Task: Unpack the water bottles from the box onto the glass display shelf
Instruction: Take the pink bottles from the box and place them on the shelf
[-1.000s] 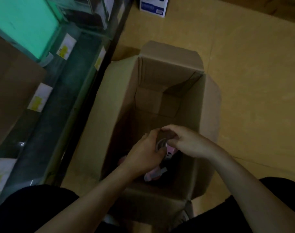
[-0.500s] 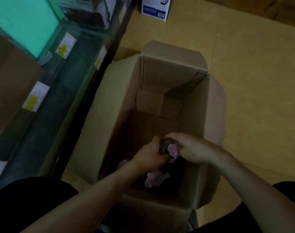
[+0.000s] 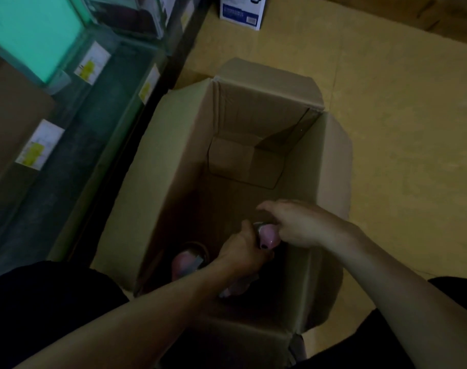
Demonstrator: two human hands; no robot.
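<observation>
Both hands are reaching down into the open cardboard box (image 3: 179, 161). The left hand (image 3: 241, 253) is gripping a pink water bottle (image 3: 267, 237), its fingers curling around the body just below the top. The right hand (image 3: 296, 225) is resting on the same bottle from the other side, its fingers bent over the cap end; how firmly it is holding cannot be told, since the fingertips are hiding behind the bottle. The two hands are almost touching each other across it.

Just below the left hand, a second pink bottle (image 3: 236, 287) is lying deeper in the box, partly covered by the forearm. To the left of the left wrist, a third pink bottle (image 3: 185, 263) is sitting in the dark bottom corner. The space ahead of the hands, toward the far wall of the box, is showing bare cardboard, with the flaps standing open all round.

Left of the box, well beyond the left arm, the glass display shelf (image 3: 75, 145) is running along the wall, carrying white and yellow price labels (image 3: 39, 149) and a green box (image 3: 32, 33). The tan floor (image 3: 400, 129) is spreading out to the right of the right hand, and far ahead a white and blue carton (image 3: 241, 12) is standing on it.
</observation>
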